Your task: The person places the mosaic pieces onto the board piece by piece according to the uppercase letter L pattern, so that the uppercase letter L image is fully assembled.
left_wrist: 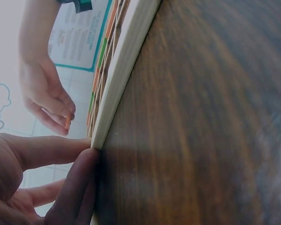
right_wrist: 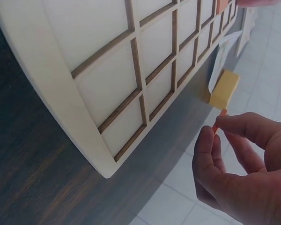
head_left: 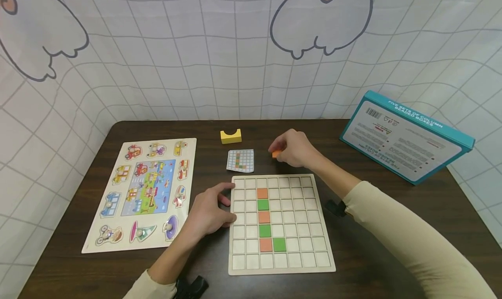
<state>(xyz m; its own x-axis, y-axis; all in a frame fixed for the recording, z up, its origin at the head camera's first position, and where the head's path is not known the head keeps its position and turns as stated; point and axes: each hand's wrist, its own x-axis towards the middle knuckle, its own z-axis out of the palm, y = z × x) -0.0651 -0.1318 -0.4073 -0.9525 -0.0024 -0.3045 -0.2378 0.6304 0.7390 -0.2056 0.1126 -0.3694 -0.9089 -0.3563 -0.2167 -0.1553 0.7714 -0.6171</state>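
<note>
Along the left edge of a pale wooden grid board (head_left: 282,273) my left hand (head_left: 208,211) rests, its thumb and fingertips touching the rim. Three orange and three green square tiles lie in the board: a column alternates orange tile (head_left: 262,193) and green tile (head_left: 263,204), and one more green tile (head_left: 279,245) sits right of the lowest orange one. Beyond the board's far edge, my right hand (head_left: 293,150) pinches another orange tile (right_wrist: 218,123) between thumb and fingertips. A small pattern card (head_left: 240,161) showing a similar coloured grid lies behind the board.
On the left lies a knob puzzle board (head_left: 157,242) with vehicle pieces. A yellow arched block (head_left: 231,136) stands behind the card. At the far right leans a teal and white box (head_left: 404,137). A white grid-patterned curtain (head_left: 196,81) hangs behind the dark wooden table (head_left: 376,255).
</note>
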